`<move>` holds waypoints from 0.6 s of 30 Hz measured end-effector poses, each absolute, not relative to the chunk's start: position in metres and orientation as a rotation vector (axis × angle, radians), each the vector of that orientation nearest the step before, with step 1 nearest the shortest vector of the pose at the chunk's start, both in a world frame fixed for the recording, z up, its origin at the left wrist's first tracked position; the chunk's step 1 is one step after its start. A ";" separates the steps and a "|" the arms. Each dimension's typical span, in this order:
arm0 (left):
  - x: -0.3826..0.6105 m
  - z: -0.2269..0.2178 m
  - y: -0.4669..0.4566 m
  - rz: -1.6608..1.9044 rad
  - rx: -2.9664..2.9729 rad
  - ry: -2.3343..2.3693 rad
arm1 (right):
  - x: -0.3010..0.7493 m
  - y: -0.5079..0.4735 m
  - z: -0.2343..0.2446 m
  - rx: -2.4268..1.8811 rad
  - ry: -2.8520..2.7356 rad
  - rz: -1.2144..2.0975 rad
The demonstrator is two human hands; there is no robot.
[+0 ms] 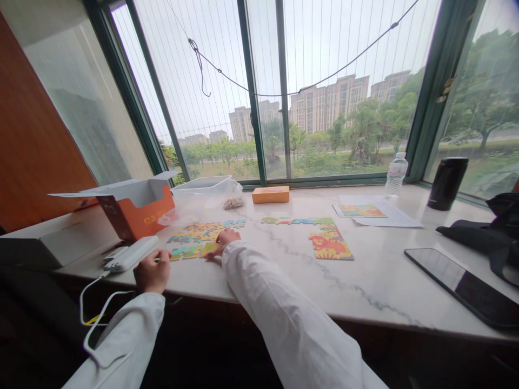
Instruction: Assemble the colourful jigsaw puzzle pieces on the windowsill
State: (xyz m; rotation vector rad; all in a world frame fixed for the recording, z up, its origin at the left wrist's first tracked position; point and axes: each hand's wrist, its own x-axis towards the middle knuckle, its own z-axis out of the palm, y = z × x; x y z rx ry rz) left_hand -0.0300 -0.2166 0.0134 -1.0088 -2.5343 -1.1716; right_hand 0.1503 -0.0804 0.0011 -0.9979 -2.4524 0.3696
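Note:
My left hand (pixel 153 271) rests at the front edge of the table, fingers curled closed beside the loose jigsaw puzzle pieces (pixel 184 252). What it holds, if anything, is hidden. My right hand (pixel 225 241) reaches in among the pieces, its fingertips down on a yellow-green puzzle piece (pixel 208 249). More pieces (pixel 211 231), mostly yellow and blue, lie in rows behind. To the right is a joined part of the puzzle (pixel 330 244), with a red and orange figure at its corner and a strip (pixel 298 220) running left along the top.
A white power strip (pixel 132 254) with a cable lies by my left hand. Behind stand an orange box (pixel 140 210), a clear plastic bin (pixel 203 185) and a small orange box (pixel 271 194). Rightward are a picture sheet (pixel 360 210), bottle (pixel 396 174), black tumbler (pixel 447 183) and phone (pixel 462 283).

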 end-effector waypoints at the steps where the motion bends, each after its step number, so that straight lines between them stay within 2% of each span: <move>1: -0.030 0.013 -0.217 -1.169 -1.018 -2.532 | 0.150 -0.082 0.002 -1.017 -2.435 0.400; 7: -0.034 0.011 -0.217 -1.137 -1.058 -2.506 | 0.152 -0.086 0.006 -1.051 -2.444 0.626; 18: -0.031 0.013 -0.218 -1.091 -1.088 -2.499 | 0.154 -0.084 0.003 -1.040 -2.471 0.650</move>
